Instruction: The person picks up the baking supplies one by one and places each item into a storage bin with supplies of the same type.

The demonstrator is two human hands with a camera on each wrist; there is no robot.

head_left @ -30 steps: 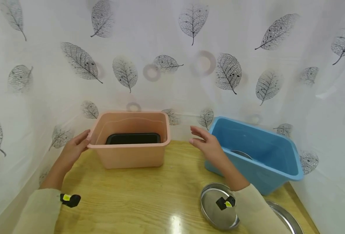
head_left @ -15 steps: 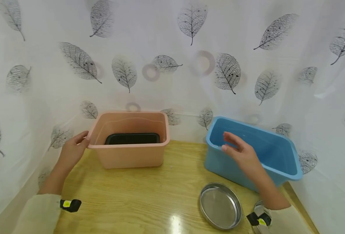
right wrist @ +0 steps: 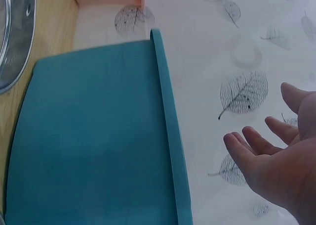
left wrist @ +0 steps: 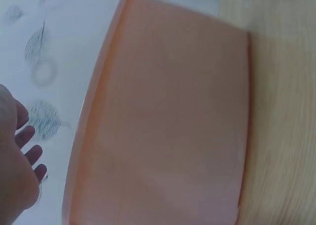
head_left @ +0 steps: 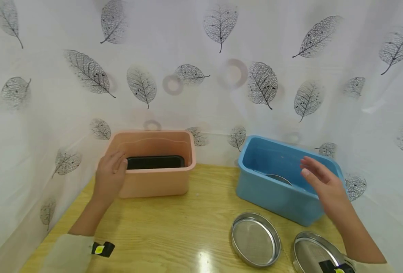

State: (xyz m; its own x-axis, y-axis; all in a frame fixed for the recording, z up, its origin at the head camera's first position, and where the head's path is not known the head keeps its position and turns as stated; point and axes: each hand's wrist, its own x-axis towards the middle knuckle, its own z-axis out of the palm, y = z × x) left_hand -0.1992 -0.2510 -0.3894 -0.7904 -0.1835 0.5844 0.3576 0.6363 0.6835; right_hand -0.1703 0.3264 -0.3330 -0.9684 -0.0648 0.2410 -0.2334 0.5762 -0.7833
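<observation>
My left hand (head_left: 110, 174) hovers over the front left of the pink tub (head_left: 153, 184), fingers relaxed and holding nothing. In the left wrist view, those loosely bent fingers (left wrist: 33, 155) appear beyond the tub's rim, apart from it. Inside the tub lies a black item with rounded corners (head_left: 155, 162); its lower part is hidden. My right hand (head_left: 328, 187) is held above the right end of the blue tub (head_left: 273, 197), with spread, relaxed fingers and nothing in them. A round metal rim (head_left: 279, 179) shows inside the blue tub.
Two shallow round metal pans (head_left: 256, 239) (head_left: 312, 252) lie on the wooden table (head_left: 160, 235) at front right; my right sleeve partly covers the farther-right one. A white leaf-print sheet (head_left: 215, 102) hangs behind and beside the tubs.
My left hand has left the pink tub's left rim and moved right, over its front corner. My right hand has swung right from between the tubs to above the blue tub's right end.
</observation>
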